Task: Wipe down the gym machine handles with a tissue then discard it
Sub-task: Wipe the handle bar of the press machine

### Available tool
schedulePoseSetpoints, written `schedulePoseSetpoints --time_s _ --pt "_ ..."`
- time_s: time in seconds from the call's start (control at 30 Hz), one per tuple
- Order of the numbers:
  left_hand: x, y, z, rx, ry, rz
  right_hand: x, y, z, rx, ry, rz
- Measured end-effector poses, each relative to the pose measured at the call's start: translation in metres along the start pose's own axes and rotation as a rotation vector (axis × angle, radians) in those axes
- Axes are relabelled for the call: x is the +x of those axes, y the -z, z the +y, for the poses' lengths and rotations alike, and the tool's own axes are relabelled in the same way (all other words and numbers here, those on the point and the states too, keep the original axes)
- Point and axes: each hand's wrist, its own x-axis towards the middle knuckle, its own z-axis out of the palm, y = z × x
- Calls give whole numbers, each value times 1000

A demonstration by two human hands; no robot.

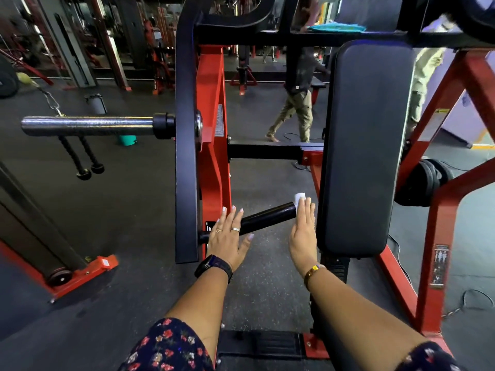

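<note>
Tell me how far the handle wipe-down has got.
Done: nothing can be confirmed; the black handle shows no mark that separates wiped from unwiped. In hand: the right hand presses the white tissue against the handle's free end, while the left hand rests flat on its mounted end. Left: any other handles, none of them in view, and discarding the tissue, not yet done.
</note>
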Motion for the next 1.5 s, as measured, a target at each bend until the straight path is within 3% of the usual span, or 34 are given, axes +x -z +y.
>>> schedulePoseSetpoints --time_s 0.13,0.23,0.33,0.43,0.57,0.73,0.8,0.9,1.03,1.13,1.37,1.5 --pt "0 0 -2 1 -9 2 -17 -17 13 -326 245 -123" --pt "2 1 -3 21 -6 -4 -26 -36 10 -412 342 -136" --pt "2 2 -3 42 -3 -9 -33 -54 5 -547 675 -151" --pt "-1 3 -5 85 42 -11 -32 -49 4 -622 816 -177" --pt "-7 3 -8 102 89 -2 -10 -17 17 -705 724 -140" --pt "-8 4 -5 81 153 10 23 5 9 -711 463 90" --pt "-8 6 -5 68 173 27 33 6 -6 -732 348 48" --pt "-8 8 -4 62 181 34 42 -2 -35 -810 253 -185" --pt "-8 8 -4 70 192 26 39 -25 -74 -909 362 -387" --pt "-6 9 -5 97 207 -4 23 -52 -85 -833 487 -446" --pt "-5 5 -10 138 190 -15 -15 -53 -43 -741 809 -371" --pt "-7 5 -9 103 167 46 0 -21 -9 -851 844 -292"
